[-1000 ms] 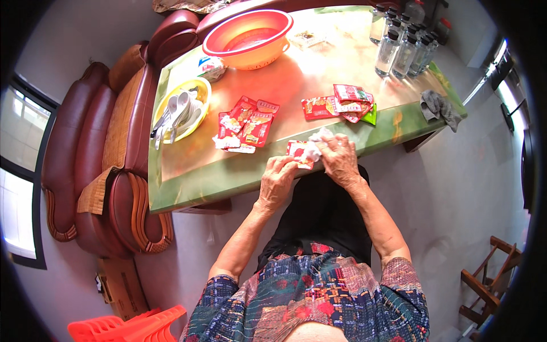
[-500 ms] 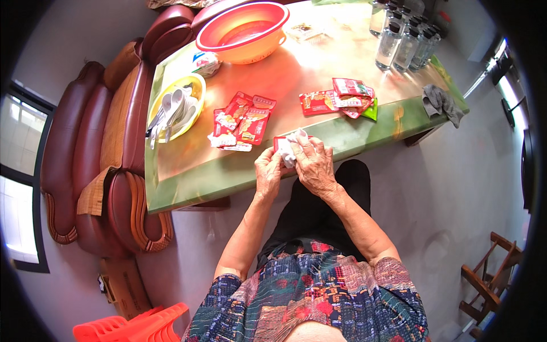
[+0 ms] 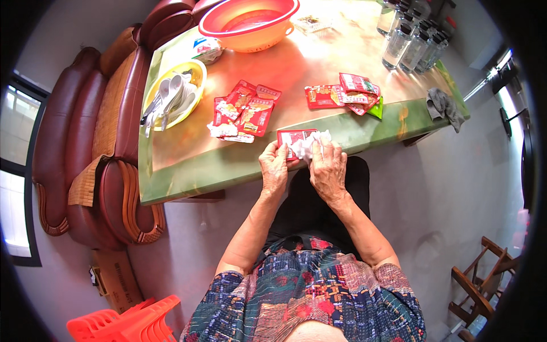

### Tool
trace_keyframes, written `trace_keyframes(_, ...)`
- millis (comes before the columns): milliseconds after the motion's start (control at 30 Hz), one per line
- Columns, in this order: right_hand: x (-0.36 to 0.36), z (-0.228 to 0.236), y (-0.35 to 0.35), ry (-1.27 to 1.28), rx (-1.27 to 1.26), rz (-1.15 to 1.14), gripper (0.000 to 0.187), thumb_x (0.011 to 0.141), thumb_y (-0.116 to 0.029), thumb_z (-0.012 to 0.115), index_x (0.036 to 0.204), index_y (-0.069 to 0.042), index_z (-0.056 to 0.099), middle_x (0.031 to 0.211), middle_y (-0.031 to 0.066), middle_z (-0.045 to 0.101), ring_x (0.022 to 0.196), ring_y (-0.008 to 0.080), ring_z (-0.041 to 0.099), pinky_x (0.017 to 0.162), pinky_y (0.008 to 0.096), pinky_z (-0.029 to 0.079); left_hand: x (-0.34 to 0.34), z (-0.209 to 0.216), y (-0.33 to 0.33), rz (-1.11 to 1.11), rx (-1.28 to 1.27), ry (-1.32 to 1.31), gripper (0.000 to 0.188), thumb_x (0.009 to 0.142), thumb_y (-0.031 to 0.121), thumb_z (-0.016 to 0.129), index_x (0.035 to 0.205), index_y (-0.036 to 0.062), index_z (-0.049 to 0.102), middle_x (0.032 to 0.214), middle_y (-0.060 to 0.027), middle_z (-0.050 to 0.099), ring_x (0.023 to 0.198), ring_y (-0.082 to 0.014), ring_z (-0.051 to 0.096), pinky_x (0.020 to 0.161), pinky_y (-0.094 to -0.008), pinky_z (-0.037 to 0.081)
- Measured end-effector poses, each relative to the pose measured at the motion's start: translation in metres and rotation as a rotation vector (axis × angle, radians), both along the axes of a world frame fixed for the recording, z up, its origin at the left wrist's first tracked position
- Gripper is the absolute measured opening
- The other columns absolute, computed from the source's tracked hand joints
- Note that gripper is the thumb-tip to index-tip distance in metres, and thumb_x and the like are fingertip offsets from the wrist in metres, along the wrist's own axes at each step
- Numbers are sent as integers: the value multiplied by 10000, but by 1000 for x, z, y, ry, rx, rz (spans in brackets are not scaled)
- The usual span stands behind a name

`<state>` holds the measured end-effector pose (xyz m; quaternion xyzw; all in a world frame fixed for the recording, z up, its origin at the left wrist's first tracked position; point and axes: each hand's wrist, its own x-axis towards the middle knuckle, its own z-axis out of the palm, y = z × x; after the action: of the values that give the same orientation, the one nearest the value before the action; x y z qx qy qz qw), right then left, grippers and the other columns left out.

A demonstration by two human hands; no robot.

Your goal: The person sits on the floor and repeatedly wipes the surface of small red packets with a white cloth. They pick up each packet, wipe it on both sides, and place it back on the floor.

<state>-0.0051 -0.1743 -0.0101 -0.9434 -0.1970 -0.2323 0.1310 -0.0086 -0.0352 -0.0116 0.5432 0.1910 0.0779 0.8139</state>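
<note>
At the table's near edge my left hand [image 3: 274, 165] pinches the left side of a red food packet [image 3: 289, 138]. A crumpled white tissue [image 3: 309, 146] is gripped in my right hand [image 3: 329, 170] and pressed over the packet's right part, hiding it. Just beyond my left hand lies a loose pile of red packets [image 3: 254, 117]. To the right, several more red packets [image 3: 325, 97] overlap each other, with a green packet [image 3: 376, 108] partly under them.
A yellow basin [image 3: 199, 94] of white spoons [image 3: 172, 97] stands at the table's left. Farther back are an orange-red basin [image 3: 259, 43] and a plastic-wrapped bundle [image 3: 207, 50]. Several clear bottles [image 3: 397, 45] fill the far right corner; a grey cloth [image 3: 443, 107] hangs over the right edge.
Both hands have shifted slightly right. My right hand has slid the tissue rightward, so more of the red packet's face now shows. The view has moved a little.
</note>
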Motion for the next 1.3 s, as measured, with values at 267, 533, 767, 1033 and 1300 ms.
trace_keyframes(267,12,12,13,102,58,192,454,772,-121,616,1216,-34,588,1296,111,526,1130,312,479,896,436,400,1,-7,11,-93,59,-58,239,968,177,552,1118,-3,604,944,-45,667,770,-98,641,659,-269,574)
trace_keyframes(533,37,17,35,72,81,420,390,780,-149,592,1159,-67,630,1310,97,566,1209,260,490,894,417,374,5,5,20,-86,-216,62,537,1010,487,354,1190,21,552,1065,-66,638,873,-171,651,757,-341,568)
trace_keyframes(767,7,10,13,82,106,550,411,783,-113,580,1189,-75,625,1302,69,579,1203,248,502,967,413,358,5,1,27,-209,-326,49,633,1005,525,310,1106,-25,607,1017,-134,670,945,-213,646,848,-324,526)
trace_keyframes(1033,26,14,37,105,83,317,408,792,-170,610,1195,-113,633,1311,54,577,1182,264,488,920,402,369,6,2,20,-110,-284,14,511,1031,409,356,1217,-27,546,1081,-102,647,976,-180,627,882,-306,498)
trace_keyframes(1300,44,1,35,78,25,88,406,800,-211,604,1190,-101,632,1297,56,562,1115,249,497,858,417,382,1,10,14,-97,-164,75,332,982,256,509,1149,-22,581,1022,-89,651,861,-169,662,700,-346,598)
